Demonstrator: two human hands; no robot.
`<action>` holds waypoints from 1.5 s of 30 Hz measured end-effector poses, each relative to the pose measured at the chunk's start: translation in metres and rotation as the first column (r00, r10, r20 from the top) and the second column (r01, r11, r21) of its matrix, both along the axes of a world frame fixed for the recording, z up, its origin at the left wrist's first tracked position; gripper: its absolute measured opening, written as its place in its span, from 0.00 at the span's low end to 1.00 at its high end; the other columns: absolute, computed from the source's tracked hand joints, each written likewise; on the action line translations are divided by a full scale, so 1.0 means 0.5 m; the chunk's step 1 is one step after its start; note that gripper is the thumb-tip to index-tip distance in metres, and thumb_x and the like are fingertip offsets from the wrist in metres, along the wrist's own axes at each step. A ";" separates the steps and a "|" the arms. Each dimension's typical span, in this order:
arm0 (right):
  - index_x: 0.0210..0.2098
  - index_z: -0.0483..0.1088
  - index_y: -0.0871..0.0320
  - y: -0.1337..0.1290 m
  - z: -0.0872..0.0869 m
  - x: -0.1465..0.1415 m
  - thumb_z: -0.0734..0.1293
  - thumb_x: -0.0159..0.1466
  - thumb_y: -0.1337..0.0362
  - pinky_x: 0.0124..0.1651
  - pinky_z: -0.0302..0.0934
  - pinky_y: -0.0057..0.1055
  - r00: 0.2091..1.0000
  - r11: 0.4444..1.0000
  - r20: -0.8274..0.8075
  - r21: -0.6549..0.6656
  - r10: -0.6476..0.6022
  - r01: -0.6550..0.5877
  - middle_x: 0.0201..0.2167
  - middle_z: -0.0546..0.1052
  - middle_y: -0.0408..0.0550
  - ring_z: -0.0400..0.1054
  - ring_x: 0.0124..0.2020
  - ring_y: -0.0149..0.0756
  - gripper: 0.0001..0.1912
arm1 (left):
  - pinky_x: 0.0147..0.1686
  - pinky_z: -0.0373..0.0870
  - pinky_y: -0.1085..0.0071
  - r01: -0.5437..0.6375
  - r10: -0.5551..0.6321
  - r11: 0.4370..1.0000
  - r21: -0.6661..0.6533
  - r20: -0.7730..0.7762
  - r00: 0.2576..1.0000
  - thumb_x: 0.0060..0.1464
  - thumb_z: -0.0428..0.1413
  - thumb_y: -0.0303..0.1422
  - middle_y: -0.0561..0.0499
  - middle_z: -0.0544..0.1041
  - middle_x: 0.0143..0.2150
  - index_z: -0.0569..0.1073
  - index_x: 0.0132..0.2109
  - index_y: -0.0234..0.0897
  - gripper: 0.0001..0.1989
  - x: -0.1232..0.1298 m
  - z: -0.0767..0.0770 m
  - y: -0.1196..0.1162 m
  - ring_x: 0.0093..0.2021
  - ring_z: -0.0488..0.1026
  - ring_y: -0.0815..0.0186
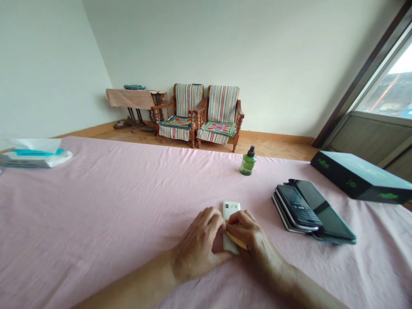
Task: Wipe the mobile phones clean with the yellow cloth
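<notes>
A white mobile phone (pixel 231 208) lies back side up on the pink cloth, its camera end pointing away from me. My left hand (pixel 201 242) grips it along the left side, with the fingers bent near the upper part and the thumb at the lower end. Over the phone's right side, my right hand (pixel 252 238) is closed on a slim pale-orange thing (pixel 236 241), which lies slantwise across the phone's back. Its kind is unclear, and my fingers hide part of it. Both hands cover much of the phone's middle.
Right of my hands lies a stack of phones (pixel 298 208) on a dark tablet-like device (pixel 331 216). Beyond stand a green spray bottle (pixel 247 162) and a black box (pixel 357 180). A tissue pack (pixel 38 158) lies far left. Two wooden chairs (pixel 222 107) stand by the wall.
</notes>
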State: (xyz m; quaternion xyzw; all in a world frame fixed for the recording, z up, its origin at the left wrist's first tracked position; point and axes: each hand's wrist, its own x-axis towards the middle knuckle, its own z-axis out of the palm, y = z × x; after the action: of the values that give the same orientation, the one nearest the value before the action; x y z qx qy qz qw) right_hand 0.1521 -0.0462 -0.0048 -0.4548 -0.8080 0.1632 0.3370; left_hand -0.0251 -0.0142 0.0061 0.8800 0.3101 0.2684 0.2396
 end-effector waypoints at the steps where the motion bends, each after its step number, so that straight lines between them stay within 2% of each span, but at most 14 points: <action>1: 0.35 0.76 0.54 -0.005 -0.001 -0.001 0.66 0.61 0.75 0.40 0.63 0.31 1.000 1.000 -0.014 0.004 0.006 -0.006 0.36 0.72 0.47 0.65 0.40 0.38 0.11 | 0.52 0.66 0.58 0.008 -0.009 1.000 0.015 0.030 1.000 0.43 0.66 0.26 0.46 0.70 0.49 0.66 0.49 0.37 0.26 0.000 -0.002 0.003 0.51 0.67 0.55; 4: 0.35 0.76 0.53 -0.014 -0.006 -0.006 0.66 0.63 0.72 0.41 0.63 0.32 0.999 1.000 -0.036 -0.010 0.018 -0.019 0.37 0.73 0.47 0.66 0.41 0.38 0.09 | 0.60 0.57 0.54 0.089 -0.092 0.995 0.054 0.040 0.995 0.44 0.66 0.30 0.43 0.64 0.61 0.52 0.63 0.42 0.43 -0.002 -0.007 0.015 0.61 0.60 0.53; 6: 0.35 0.77 0.53 -0.016 -0.008 -0.009 0.66 0.64 0.71 0.41 0.64 0.32 0.998 0.999 -0.068 -0.025 0.018 -0.020 0.38 0.74 0.47 0.67 0.41 0.38 0.09 | 0.61 0.55 0.52 0.128 -0.128 0.991 0.041 -0.013 0.992 0.46 0.65 0.33 0.43 0.61 0.64 0.47 0.66 0.44 0.47 -0.003 -0.010 0.023 0.63 0.58 0.52; 8: 0.36 0.77 0.53 -0.018 -0.006 -0.009 0.64 0.65 0.70 0.41 0.65 0.32 0.993 0.998 -0.118 -0.048 0.022 -0.028 0.39 0.74 0.47 0.67 0.41 0.38 0.09 | 0.61 0.53 0.50 0.130 -0.129 0.991 0.022 -0.057 0.990 0.46 0.65 0.36 0.41 0.62 0.64 0.49 0.66 0.42 0.46 -0.004 -0.011 0.030 0.63 0.59 0.50; 10: 0.37 0.76 0.51 -0.021 -0.001 -0.009 0.64 0.66 0.69 0.43 0.65 0.32 0.989 0.997 -0.146 -0.071 0.033 -0.043 0.39 0.74 0.47 0.68 0.41 0.37 0.10 | 0.61 0.53 0.50 0.133 -0.132 0.991 0.009 -0.084 0.988 0.45 0.66 0.38 0.41 0.65 0.63 0.56 0.64 0.41 0.42 -0.005 -0.011 0.035 0.63 0.60 0.50; 13: 0.37 0.76 0.49 -0.031 0.011 -0.010 0.64 0.65 0.71 0.43 0.65 0.32 0.994 0.997 -0.097 -0.055 0.055 -0.060 0.38 0.74 0.46 0.68 0.42 0.37 0.11 | 0.61 0.53 0.52 0.154 -0.152 0.988 0.009 -0.098 0.983 0.43 0.67 0.37 0.45 0.68 0.60 0.64 0.60 0.42 0.37 -0.008 -0.011 0.040 0.63 0.60 0.50; 16: 0.36 0.75 0.51 -0.047 0.018 -0.009 0.63 0.63 0.75 0.41 0.64 0.31 0.997 0.997 -0.042 -0.039 0.069 -0.071 0.37 0.73 0.46 0.67 0.41 0.37 0.13 | 0.61 0.53 0.53 0.162 -0.159 0.987 0.019 -0.119 0.980 0.39 0.69 0.38 0.44 0.66 0.62 0.65 0.60 0.40 0.40 -0.012 -0.008 0.041 0.63 0.59 0.50; 21: 0.26 0.73 0.55 -0.076 0.011 0.008 0.63 0.62 0.75 0.33 0.63 0.29 0.995 0.993 -0.016 -0.066 0.096 -0.097 0.30 0.72 0.47 0.68 0.34 0.36 0.13 | 0.61 0.53 0.52 0.162 -0.157 0.987 0.020 -0.165 0.974 0.40 0.68 0.45 0.41 0.64 0.63 0.63 0.62 0.37 0.43 -0.014 0.004 0.037 0.63 0.59 0.49; 24: 0.28 0.75 0.54 -0.067 0.001 0.031 0.63 0.62 0.73 0.32 0.63 0.29 0.992 0.998 -0.124 -0.054 -0.019 0.012 0.31 0.72 0.47 0.68 0.33 0.35 0.12 | 0.60 0.53 0.50 0.164 -0.157 0.986 0.022 -0.188 0.970 0.41 0.67 0.48 0.40 0.65 0.63 0.63 0.62 0.36 0.43 -0.013 0.009 0.033 0.63 0.59 0.48; 27: 0.37 0.77 0.52 -0.035 -0.012 0.051 0.63 0.63 0.71 0.37 0.64 0.32 0.965 0.982 -0.189 0.007 -0.183 0.188 0.36 0.72 0.49 0.68 0.37 0.38 0.12 | 0.59 0.55 0.51 0.147 -0.139 0.989 0.033 -0.177 0.974 0.46 0.65 0.47 0.39 0.65 0.62 0.63 0.62 0.38 0.39 -0.010 0.011 0.028 0.63 0.59 0.48; 29: 0.39 0.78 0.52 -0.015 -0.019 0.057 0.63 0.63 0.69 0.39 0.65 0.33 0.954 0.973 -0.197 0.004 -0.227 0.232 0.36 0.73 0.50 0.69 0.38 0.39 0.12 | 0.58 0.56 0.51 0.131 -0.123 0.991 0.038 -0.165 0.979 0.48 0.64 0.46 0.40 0.66 0.62 0.64 0.62 0.38 0.37 -0.008 0.011 0.026 0.63 0.60 0.49; 33: 0.37 0.78 0.54 -0.015 -0.016 0.048 0.62 0.62 0.71 0.33 0.63 0.29 0.964 0.982 -0.194 -0.066 -0.184 0.174 0.32 0.72 0.49 0.68 0.33 0.35 0.13 | 0.59 0.57 0.52 0.124 -0.116 0.992 0.038 -0.156 0.981 0.47 0.66 0.43 0.40 0.67 0.61 0.65 0.61 0.36 0.36 -0.006 0.008 0.026 0.62 0.61 0.50; 38: 0.28 0.77 0.57 -0.058 0.021 0.026 0.62 0.58 0.73 0.31 0.58 0.26 0.956 0.978 -0.281 -0.207 -0.083 0.024 0.28 0.72 0.47 0.68 0.30 0.32 0.13 | 0.60 0.59 0.56 0.119 -0.117 0.993 0.020 -0.095 0.989 0.47 0.66 0.39 0.41 0.66 0.61 0.66 0.60 0.36 0.35 -0.006 0.001 0.025 0.63 0.60 0.52; 45: 0.27 0.78 0.58 -0.049 0.042 0.022 0.64 0.56 0.67 0.26 0.53 0.26 0.805 0.910 -0.511 -0.407 -0.300 0.080 0.24 0.70 0.45 0.61 0.26 0.31 0.10 | 0.58 0.64 0.61 0.075 -0.074 0.997 0.015 -0.047 0.996 0.47 0.66 0.31 0.42 0.68 0.57 0.68 0.58 0.34 0.31 -0.002 -0.002 0.007 0.57 0.65 0.56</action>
State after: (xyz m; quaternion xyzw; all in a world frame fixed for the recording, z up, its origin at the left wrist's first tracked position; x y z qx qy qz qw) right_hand 0.1629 -0.0708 0.0162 -0.5208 -0.5766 0.4023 0.4842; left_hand -0.0260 -0.0109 0.0054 0.8990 0.2801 0.2413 0.2346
